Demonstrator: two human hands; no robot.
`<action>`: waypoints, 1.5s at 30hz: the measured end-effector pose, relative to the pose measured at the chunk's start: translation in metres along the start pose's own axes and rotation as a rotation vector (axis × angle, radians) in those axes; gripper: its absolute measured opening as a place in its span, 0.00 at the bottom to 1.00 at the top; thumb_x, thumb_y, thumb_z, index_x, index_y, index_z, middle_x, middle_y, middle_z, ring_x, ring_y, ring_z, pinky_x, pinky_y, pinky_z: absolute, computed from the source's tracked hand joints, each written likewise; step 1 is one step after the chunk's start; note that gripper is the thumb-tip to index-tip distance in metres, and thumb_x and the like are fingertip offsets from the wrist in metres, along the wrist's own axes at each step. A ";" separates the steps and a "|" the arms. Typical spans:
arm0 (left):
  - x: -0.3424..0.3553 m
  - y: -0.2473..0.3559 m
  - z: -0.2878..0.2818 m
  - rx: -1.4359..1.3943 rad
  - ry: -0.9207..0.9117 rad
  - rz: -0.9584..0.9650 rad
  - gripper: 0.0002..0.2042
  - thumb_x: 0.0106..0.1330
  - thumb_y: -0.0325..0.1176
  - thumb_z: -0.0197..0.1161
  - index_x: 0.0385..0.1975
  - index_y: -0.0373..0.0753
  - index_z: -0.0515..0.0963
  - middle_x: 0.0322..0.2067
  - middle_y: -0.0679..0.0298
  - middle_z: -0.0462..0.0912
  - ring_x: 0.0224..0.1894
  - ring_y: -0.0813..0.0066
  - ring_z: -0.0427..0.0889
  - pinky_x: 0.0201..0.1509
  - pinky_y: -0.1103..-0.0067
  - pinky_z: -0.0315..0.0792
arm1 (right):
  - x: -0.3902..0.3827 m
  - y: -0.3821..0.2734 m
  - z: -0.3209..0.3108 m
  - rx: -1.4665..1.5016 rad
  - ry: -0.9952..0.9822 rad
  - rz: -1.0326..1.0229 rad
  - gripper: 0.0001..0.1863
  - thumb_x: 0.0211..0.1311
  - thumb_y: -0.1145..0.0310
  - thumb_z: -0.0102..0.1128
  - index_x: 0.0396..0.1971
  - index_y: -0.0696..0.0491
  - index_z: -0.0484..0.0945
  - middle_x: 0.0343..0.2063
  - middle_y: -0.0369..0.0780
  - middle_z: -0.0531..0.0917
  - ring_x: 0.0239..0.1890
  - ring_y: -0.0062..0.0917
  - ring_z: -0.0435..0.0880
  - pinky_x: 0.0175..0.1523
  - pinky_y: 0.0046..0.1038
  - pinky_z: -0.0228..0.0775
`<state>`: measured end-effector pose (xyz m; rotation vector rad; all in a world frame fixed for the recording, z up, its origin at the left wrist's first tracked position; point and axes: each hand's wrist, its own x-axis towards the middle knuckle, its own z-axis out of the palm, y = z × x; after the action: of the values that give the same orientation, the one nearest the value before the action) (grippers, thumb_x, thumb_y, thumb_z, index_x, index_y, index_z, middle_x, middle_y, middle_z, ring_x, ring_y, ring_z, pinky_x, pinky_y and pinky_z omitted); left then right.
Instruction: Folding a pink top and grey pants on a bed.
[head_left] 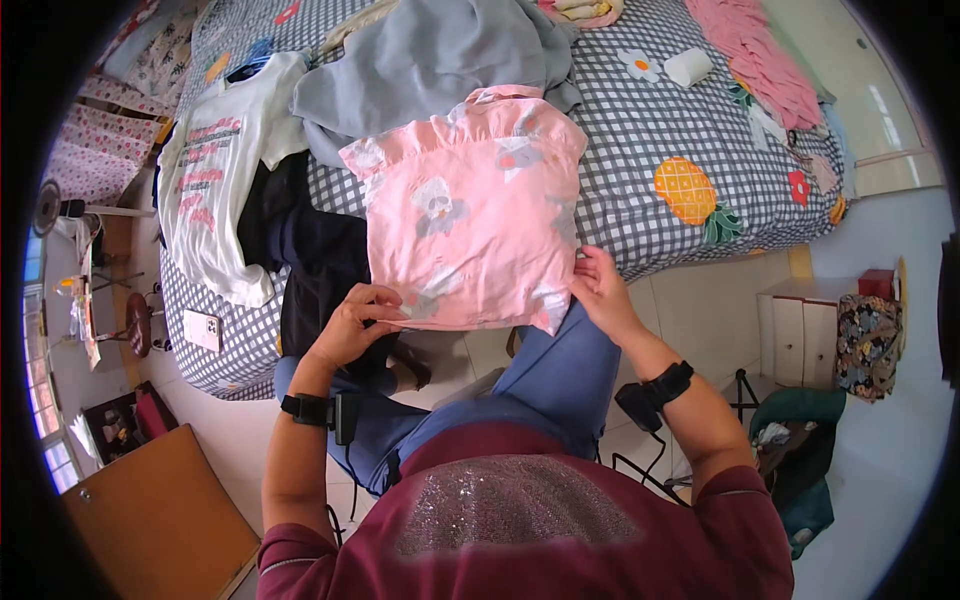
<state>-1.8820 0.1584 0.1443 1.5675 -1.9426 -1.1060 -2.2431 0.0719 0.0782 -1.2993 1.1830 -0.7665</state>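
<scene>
A pink top point(480, 235) with a ruffled upper edge and white and grey cartoon prints lies spread flat on the near edge of the bed, its hem toward me. At the hem's left corner my left hand point(352, 325) is closed, thumb and fingers pinching the cloth. My right hand point(604, 295) grips the right side edge a little above the hem, fingers bent around the fabric. Beyond the top, a grey garment point(430, 65) lies loosely heaped, partly covered by the ruffled end.
A white printed T-shirt point(222, 190) and dark clothing point(325, 270) lie to the left. A phone point(202, 330) sits near the bed's left edge. On the checked bedspread point(630, 150) are a white cylinder point(688, 67) and pink cloth point(755, 60). A small cabinet point(803, 330) stands right.
</scene>
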 end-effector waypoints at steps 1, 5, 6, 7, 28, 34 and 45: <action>-0.004 0.008 -0.003 -0.022 0.009 -0.034 0.11 0.45 0.24 0.66 0.32 0.39 0.81 0.37 0.65 0.77 0.44 0.69 0.71 0.48 0.76 0.68 | -0.006 0.000 0.008 -0.039 0.010 -0.017 0.32 0.55 0.72 0.58 0.56 0.63 0.53 0.46 0.51 0.72 0.47 0.30 0.75 0.52 0.26 0.68; -0.011 0.036 -0.027 0.121 0.040 0.167 0.11 0.45 0.23 0.66 0.31 0.38 0.81 0.38 0.64 0.76 0.43 0.68 0.72 0.45 0.77 0.69 | -0.016 -0.006 0.029 0.043 0.072 0.126 0.39 0.53 0.71 0.60 0.59 0.63 0.46 0.48 0.52 0.70 0.48 0.31 0.73 0.52 0.28 0.67; -0.013 0.042 -0.032 0.129 0.041 0.202 0.11 0.45 0.23 0.66 0.31 0.38 0.81 0.38 0.64 0.76 0.43 0.68 0.72 0.45 0.77 0.69 | -0.018 -0.007 0.033 0.132 0.096 0.220 0.41 0.51 0.71 0.61 0.59 0.63 0.45 0.48 0.51 0.70 0.48 0.32 0.73 0.53 0.29 0.66; -0.014 0.047 -0.037 0.137 0.052 0.206 0.11 0.46 0.25 0.66 0.31 0.40 0.81 0.36 0.65 0.76 0.41 0.68 0.73 0.43 0.76 0.69 | -0.020 -0.007 0.038 0.115 0.128 0.233 0.41 0.51 0.71 0.61 0.59 0.63 0.45 0.48 0.51 0.70 0.48 0.32 0.73 0.53 0.29 0.66; -0.010 0.085 -0.068 0.184 0.080 0.434 0.10 0.49 0.24 0.65 0.33 0.38 0.81 0.30 0.62 0.74 0.33 0.68 0.74 0.38 0.77 0.68 | -0.059 -0.038 0.109 -1.018 0.384 -0.598 0.31 0.36 0.73 0.63 0.47 0.53 0.66 0.50 0.45 0.65 0.53 0.41 0.63 0.58 0.43 0.52; -0.011 0.087 -0.072 0.202 0.147 0.425 0.10 0.49 0.25 0.65 0.33 0.38 0.81 0.29 0.62 0.74 0.33 0.69 0.74 0.37 0.77 0.68 | -0.069 -0.036 0.077 -1.171 0.358 -0.503 0.30 0.39 0.72 0.61 0.49 0.53 0.66 0.51 0.44 0.64 0.53 0.40 0.63 0.58 0.43 0.55; -0.046 0.084 -0.043 0.262 0.337 0.618 0.12 0.43 0.22 0.65 0.30 0.41 0.82 0.26 0.65 0.75 0.30 0.67 0.75 0.32 0.77 0.70 | -0.085 -0.092 -0.010 -0.908 0.425 -0.921 0.15 0.37 0.87 0.52 0.29 0.59 0.75 0.33 0.43 0.76 0.39 0.38 0.75 0.44 0.34 0.69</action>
<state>-1.8892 0.1926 0.2432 1.0461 -2.1593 -0.3249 -2.2587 0.1329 0.1866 -2.6266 1.2977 -1.2644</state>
